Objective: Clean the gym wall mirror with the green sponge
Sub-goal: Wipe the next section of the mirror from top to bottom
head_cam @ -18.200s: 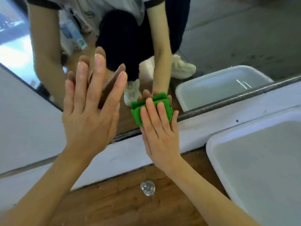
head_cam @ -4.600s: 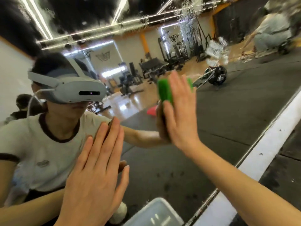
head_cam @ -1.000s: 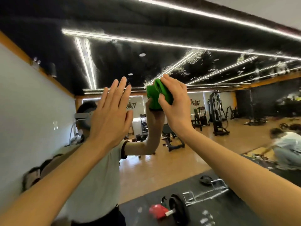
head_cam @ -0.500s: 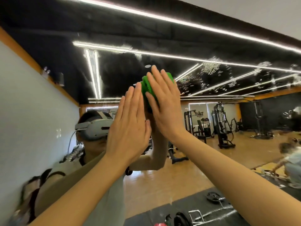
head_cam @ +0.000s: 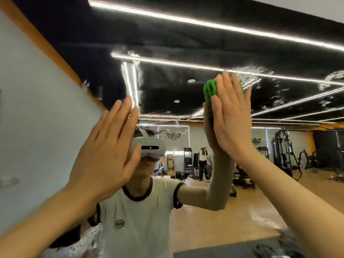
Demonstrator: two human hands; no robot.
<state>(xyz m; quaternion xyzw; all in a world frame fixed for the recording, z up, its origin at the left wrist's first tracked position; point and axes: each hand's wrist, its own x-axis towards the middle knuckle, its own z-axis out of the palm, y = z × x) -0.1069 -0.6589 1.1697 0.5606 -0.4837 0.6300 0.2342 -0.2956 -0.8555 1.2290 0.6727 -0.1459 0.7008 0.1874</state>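
Our right hand [head_cam: 229, 116] hides most of the green sponge [head_cam: 210, 90], pressing it flat-fingered against the mirror [head_cam: 186, 94]; only its upper left edge shows, its long axis unclear. Left of the sponge and lower, our left hand [head_cam: 109, 155] rests flat and holds nothing.

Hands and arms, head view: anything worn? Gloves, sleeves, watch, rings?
Nothing worn that shows. The left hand and right hand are bare: no gloves, rings or markings. Both forearms are bare to the frame edge, with no watch, band or cable. The mirror reflects a white T-shirt with dark trim at collar and short sleeves.
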